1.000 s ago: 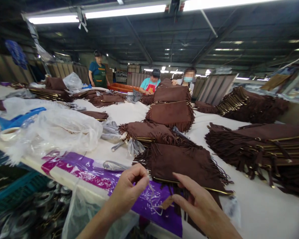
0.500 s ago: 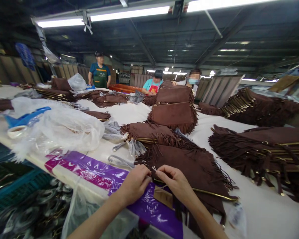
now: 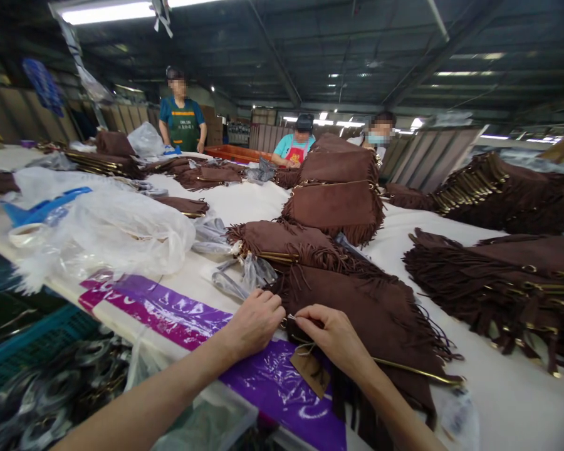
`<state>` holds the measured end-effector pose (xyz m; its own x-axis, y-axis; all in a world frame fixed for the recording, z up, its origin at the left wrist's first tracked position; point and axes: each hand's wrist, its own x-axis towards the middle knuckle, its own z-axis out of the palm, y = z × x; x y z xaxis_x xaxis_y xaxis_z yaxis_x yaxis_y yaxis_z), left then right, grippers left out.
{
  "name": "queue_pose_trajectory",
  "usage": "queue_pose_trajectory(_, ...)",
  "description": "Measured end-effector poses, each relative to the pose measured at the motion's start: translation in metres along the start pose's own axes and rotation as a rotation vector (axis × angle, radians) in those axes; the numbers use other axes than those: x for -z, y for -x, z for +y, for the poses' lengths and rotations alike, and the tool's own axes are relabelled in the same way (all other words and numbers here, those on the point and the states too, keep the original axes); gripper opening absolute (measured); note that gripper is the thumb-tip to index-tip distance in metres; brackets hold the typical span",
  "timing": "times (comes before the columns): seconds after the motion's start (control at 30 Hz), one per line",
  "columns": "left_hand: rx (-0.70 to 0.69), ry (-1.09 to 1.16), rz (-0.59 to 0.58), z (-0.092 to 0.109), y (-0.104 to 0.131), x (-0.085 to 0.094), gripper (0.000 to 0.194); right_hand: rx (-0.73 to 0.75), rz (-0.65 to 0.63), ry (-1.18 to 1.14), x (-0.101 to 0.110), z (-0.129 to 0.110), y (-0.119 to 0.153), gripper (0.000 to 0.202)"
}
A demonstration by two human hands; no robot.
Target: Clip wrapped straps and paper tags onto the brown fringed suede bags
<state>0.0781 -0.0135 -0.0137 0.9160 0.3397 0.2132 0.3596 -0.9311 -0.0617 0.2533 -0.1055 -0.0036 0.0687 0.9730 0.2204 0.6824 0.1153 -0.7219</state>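
- fringed brown bag [image 3: 361, 313] lies on the worktable, just beyond both hands and mostly to the right of them.
- its long axis runs left to right; the near edge, with the gold zip [image 3: 418, 371], slants toward the wearer at the right end.
- left hand [image 3: 258, 321]: fingers curled in, back of hand up, at the bag's near left corner. fingertips hidden; cannot tell what, if anything, they grip.
- right hand [image 3: 333, 335]: thumb and forefinger pinching a bit of white cord [image 3: 292, 317], over the near edge.
- gold ring [image 3: 283, 322] at that corner sits in the narrow gap between the hands, closer to the left one.
- brown tag [image 3: 311, 372] below the right hand, nearer to it than to the left; long axis slants from far left to near right.
- purple plastic sheet [image 3: 282, 382] beneath; cannot tell whether the tag touches it.
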Motion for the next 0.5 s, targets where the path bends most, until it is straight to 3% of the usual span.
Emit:
queue_pose_trajectory(0.2,0.028,0.025,0.020,-0.008,0.000,0.001,0.011,0.204,-0.032,0.363,0.009,-0.012,-0.010,0.016)
queue_pose_trajectory(0.5,0.022,0.070,0.054,-0.014,-0.004,-0.003,0.012,0.238,-0.204,0.752,0.015,-0.029,-0.019,0.017)
